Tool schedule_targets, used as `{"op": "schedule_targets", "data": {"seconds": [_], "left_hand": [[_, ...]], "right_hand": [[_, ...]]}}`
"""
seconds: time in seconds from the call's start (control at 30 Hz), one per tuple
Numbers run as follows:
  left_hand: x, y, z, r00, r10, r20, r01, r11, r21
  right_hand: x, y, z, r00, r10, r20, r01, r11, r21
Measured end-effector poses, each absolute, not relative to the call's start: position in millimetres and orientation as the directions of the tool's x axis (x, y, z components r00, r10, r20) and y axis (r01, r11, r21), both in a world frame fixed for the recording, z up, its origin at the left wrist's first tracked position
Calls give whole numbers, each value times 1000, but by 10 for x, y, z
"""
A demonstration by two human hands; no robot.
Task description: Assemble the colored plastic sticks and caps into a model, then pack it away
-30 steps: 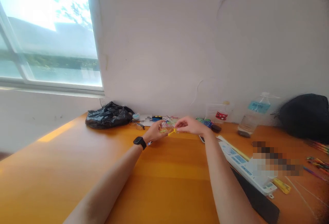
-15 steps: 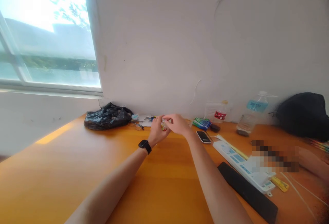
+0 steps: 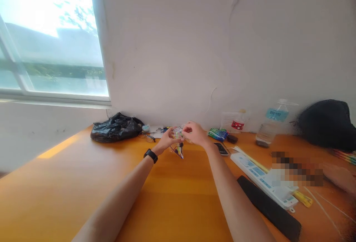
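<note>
A small crinkled clear plastic bag (image 3: 177, 148) with coloured bits in or on it is held up over the back of the table. Its pointed lower corner hangs below my fingers. My left hand (image 3: 166, 140), with a black watch (image 3: 150, 155) on its wrist, grips the bag's left side between thumb and fingers. Pinched at the bag's upper right edge is my right hand (image 3: 195, 134). Fingers cover much of the bag, so what it contains cannot be made out. Behind my left hand lie glasses (image 3: 150, 138) and a white sheet with small items.
A black plastic bag (image 3: 116, 128) sits at the back left. To the right are a green-blue packet (image 3: 218, 133), a phone-like device (image 3: 221, 148), a power strip (image 3: 257, 173), a long black case (image 3: 268, 206), a large bottle (image 3: 267, 131) and a black bag (image 3: 328, 125). Another person's hand (image 3: 339, 175) shows at far right.
My hands have moved slightly apart, the left one a little to the left. More of the plastic bag now shows, its corner hanging down below the fingers.
</note>
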State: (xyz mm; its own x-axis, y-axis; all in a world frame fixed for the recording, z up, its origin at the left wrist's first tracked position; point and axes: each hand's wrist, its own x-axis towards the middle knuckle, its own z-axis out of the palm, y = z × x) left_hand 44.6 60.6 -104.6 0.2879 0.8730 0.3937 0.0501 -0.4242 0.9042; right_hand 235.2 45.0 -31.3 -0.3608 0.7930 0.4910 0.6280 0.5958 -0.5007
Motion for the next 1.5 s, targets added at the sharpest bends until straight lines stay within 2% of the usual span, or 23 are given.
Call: {"op": "schedule_targets", "data": {"seconds": [0.03,0.1,0.23,0.33,0.4,0.57,0.77,0.83,0.93,1.0,1.17,1.37,1.43,1.5], "left_hand": [[405,583,-1018,395,842,367,11,-403,915],[355,544,-973,461,822,335,-9,-373,928],[393,526,-965,318,885,341,-46,-345,938],[449,538,-986,255,891,375,-51,-375,926],[453,542,-983,287,870,400,-47,-404,914],[393,586,-952,338,864,373,-127,-351,928],[348,690,-954,144,908,394,-209,-362,909],[303,679,-921,175,908,381,-224,-340,913],[234,631,-848,347,877,332,-196,-278,940],[217,603,-803,424,847,319,-155,-280,948],[285,548,-716,390,850,355,-77,-354,932],[426,463,-645,430,817,384,10,-429,903],[454,462,-627,403,817,413,15,-457,889],[455,474,-607,392,819,419,11,-459,888]], "right_hand": [[2373,472,-326,-353,788,505,605,604,-519],[2419,499,-355,-323,795,514,561,598,-572],[2481,539,-460,-203,886,417,486,461,-742],[2490,598,-574,-271,913,303,415,395,-819],[2495,642,-637,-317,901,297,365,405,-838],[2544,680,-682,-214,915,343,284,394,-874],[2552,621,-638,-130,924,359,83,371,-925],[2536,607,-625,-87,927,364,17,367,-930],[2509,606,-606,-29,916,401,-48,399,-916],[2487,620,-599,25,900,435,-61,436,-898],[2404,699,-616,144,865,480,-31,489,-872],[2305,693,-560,317,794,519,2,547,-837],[2304,645,-501,312,802,509,-1,536,-844],[2326,591,-437,216,851,478,-22,494,-869]]}}
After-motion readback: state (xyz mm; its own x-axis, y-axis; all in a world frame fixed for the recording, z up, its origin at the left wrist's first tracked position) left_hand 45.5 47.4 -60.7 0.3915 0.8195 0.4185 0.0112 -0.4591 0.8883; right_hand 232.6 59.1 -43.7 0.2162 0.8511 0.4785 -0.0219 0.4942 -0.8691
